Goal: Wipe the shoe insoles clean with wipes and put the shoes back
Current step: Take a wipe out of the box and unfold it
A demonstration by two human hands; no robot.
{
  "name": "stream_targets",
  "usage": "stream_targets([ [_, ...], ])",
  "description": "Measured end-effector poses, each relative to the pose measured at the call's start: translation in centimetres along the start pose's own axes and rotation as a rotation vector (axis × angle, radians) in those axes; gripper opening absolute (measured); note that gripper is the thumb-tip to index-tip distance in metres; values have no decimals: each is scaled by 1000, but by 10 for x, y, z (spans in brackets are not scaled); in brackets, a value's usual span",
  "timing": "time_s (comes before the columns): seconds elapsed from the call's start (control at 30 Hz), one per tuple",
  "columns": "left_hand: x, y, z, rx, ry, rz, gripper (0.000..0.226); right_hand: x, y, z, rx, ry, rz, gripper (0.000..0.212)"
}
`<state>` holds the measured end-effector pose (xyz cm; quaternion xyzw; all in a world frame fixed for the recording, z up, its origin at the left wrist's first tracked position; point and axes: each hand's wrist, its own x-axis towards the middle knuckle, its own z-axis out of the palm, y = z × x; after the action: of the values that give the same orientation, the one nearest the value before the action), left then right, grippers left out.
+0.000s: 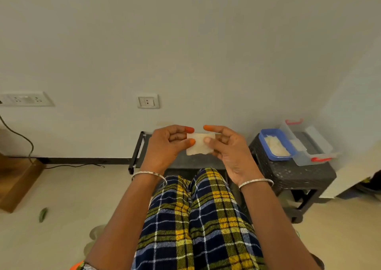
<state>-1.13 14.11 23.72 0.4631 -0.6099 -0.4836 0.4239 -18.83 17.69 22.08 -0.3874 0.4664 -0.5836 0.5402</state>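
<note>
**Wipe stretched between both hands, above the knees**

The wipe (199,146), a small pale sheet, hangs in the air in front of the seated person, over the plaid-trousered lap (206,218) and in front of a low black rack (137,148) against the wall. The left hand (165,146) pinches its left edge between thumb and curled fingers. The right hand (228,152) pinches the right side, thumb on the near face and fingers behind. Neither hand is spread flat.

The sheet's long axis runs left to right, from one pinch to the other. Its top edge is pulled fairly straight and its lower edge hangs free. It sits midway between the hands, so neither is nearer to it (they share it evenly).

I judge the step in hand to be opening or squaring up the wipe before any rubbing starts. No shoe or insole can be made out plainly here, so I cannot tell which way the wipe has to travel next.

The supply lies to the right. A blue tub (277,157) with pale wipes inside stands on a black stool (288,173), and its clear lid with red clips (315,144) lies just beside it. That puts a fresh sheet, if one is needed, closer to the right hand.
</note>
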Motion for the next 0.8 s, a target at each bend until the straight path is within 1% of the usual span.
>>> stream_targets([
  [0.07,-7,5,5,98,36,58,27,-7,-5,-2,-155,35,-86,28],
  [0.2,-13,10,7,239,99,131,22,-14,-14,-3,-380,73,-151,32],
  [0.33,-16,11,1,362,122,206,13,-17,-22,0,-633,98,-255,16],
  [0.4,-15,7,-4,389,94,221,10,-17,-24,1,-676,90,-275,8],
  [0.43,-14,5,-7,358,58,205,11,-18,-26,2,-636,75,-254,6],
  [0.47,-14,3,-10,275,6,165,13,-18,-28,3,-542,51,-201,6],
  [0.53,-16,2,-13,53,-84,59,16,-17,-28,5,-297,-14,-60,14],
  [0.57,-18,3,-13,-35,-103,17,18,-17,-27,7,-197,-40,3,16],
  [0.67,-24,3,-14,-208,-76,-94,22,-16,-22,15,-7,-64,132,18],
  [0.73,-25,-1,-17,-259,-25,-145,23,-13,-17,19,74,-85,172,29],
  [0.8,-25,-6,-24,-288,19,-188,23,-10,-13,23,91,-98,178,40],
])
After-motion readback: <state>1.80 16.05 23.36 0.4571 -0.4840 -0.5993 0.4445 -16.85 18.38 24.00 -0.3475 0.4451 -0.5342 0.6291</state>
